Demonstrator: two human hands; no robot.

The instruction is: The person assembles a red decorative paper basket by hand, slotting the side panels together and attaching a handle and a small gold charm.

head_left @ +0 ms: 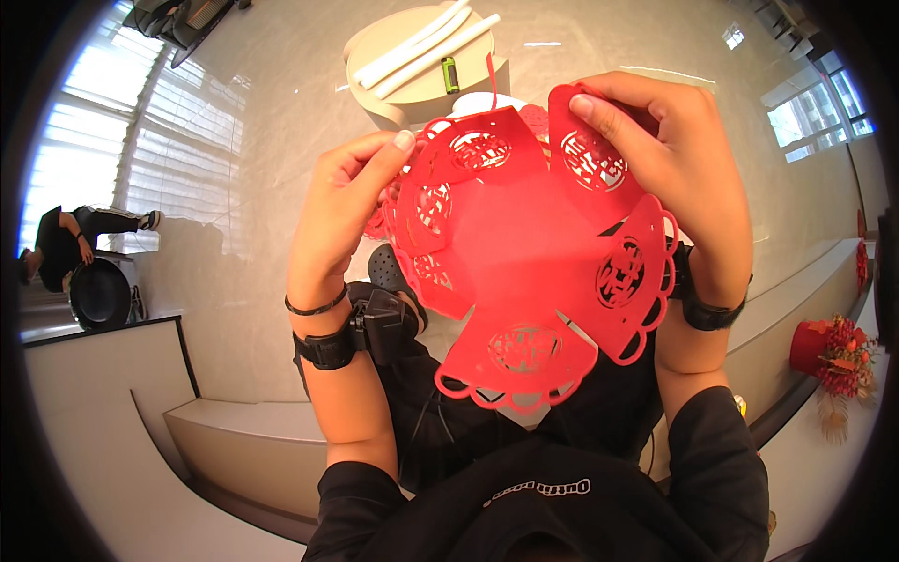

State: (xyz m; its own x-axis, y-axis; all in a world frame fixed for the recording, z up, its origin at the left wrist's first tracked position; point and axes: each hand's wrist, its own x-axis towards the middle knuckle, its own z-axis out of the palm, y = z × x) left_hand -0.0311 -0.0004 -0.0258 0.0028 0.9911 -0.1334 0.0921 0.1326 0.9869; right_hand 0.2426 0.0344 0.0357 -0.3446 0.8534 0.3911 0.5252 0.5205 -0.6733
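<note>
A red paper-cut decoration (506, 234), shaped like a flower with several flaps, is spread between my hands above my lap. Cut-out round patterns fill its flaps, and looped scallops edge them. My left hand (356, 178) pinches the upper left rim between thumb and fingers. On the upper right, my right hand (670, 140) is closed on another flap, thumb on top and fingers behind. A thin red strip (492, 80) sticks up past the far edge. More red cut paper shows behind the decoration, partly hidden.
Beyond my hands stands a round beige table (370, 66) with white rolls (421, 51) and a green-black cylinder (450, 75). Red flowers in a red pot (811, 347) stand at right on a ledge. A person in black (70, 239) is far left. Black bands with a device (379, 323) circle my wrists.
</note>
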